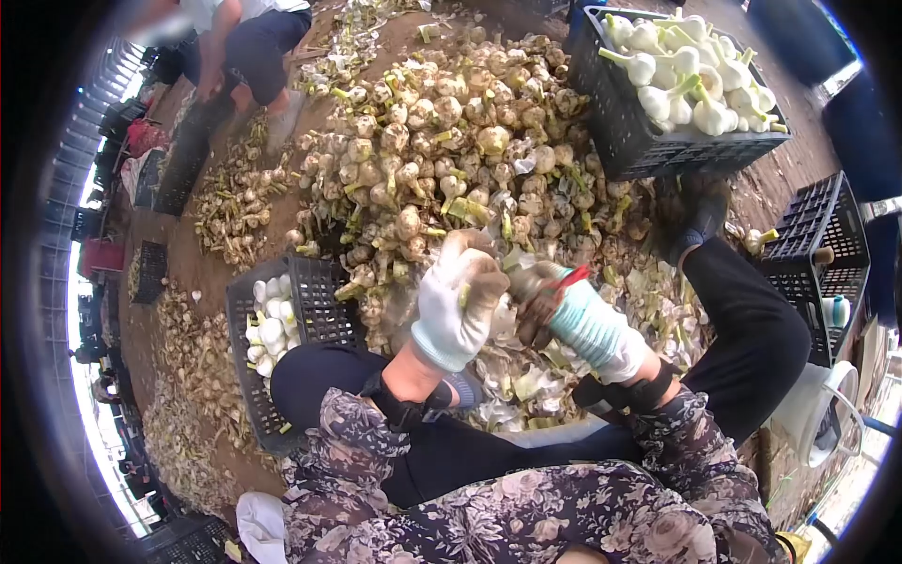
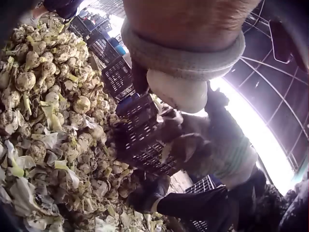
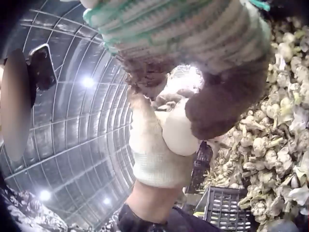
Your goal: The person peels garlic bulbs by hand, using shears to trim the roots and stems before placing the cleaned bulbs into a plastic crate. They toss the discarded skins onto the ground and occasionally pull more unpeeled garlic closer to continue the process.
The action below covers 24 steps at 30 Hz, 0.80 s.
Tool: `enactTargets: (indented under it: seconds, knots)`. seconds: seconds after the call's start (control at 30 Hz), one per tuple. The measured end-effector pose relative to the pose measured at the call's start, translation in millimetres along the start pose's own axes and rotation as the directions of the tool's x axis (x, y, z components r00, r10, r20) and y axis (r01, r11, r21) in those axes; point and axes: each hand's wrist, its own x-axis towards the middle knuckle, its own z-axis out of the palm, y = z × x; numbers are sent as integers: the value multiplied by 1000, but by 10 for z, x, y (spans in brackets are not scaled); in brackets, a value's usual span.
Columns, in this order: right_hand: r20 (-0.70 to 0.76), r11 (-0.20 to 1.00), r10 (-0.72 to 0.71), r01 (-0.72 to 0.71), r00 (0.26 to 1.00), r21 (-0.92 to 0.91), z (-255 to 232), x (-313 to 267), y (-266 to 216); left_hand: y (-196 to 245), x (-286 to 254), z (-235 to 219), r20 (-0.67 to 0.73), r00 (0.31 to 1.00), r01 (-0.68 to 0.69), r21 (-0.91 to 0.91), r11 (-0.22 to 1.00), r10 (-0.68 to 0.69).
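Note:
My left hand (image 1: 458,303), in a white glove with soiled fingers, is curled round a garlic bulb. A yellowish bit of it shows between the fingers in the head view. Smooth and white, the garlic bulb (image 3: 180,131) appears between both hands in the right wrist view. My right hand (image 1: 571,308) wears a green-and-white glove, dark with dirt at the fingers, and a red band. Its bent fingers and thumb close on the bulb from the other side, blurred in the head view. Below the hands spreads a heap of unpeeled garlic (image 1: 451,141) with loose skins (image 1: 536,385).
A black crate (image 1: 695,155) full of clean white garlic stands at the far right. Another crate (image 1: 324,296) with white bulbs is by my left knee. Right of me are an empty-looking crate (image 1: 806,235) and a white bucket (image 1: 816,414). A person (image 1: 254,47) sits at upper left.

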Motion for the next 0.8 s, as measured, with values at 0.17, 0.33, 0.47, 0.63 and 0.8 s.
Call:
enactTargets:
  seconds: [0.17,0.33,0.47,0.63,0.8]
  knots:
    - [70,994,9,-1,997,-114,-124,46,-12,-16,33,-84,35,988,-153,109,982,150]
    - [8,718,-288,222,958,-660,22,43,79,-43,22,-7,45,981,-192,128,973,188]
    - [-259,957,-77,-2,963,-290,-113,126,104,21,1,-55,73,988,-142,58,988,138]
    - [-15,999,-11,11,1000,-47,-192,35,117,-7,-11,-76,81,989,-131,47,990,127]
    - [64,960,-115,127,991,-249,-40,82,112,-47,-11,-53,87,975,-207,39,978,203]
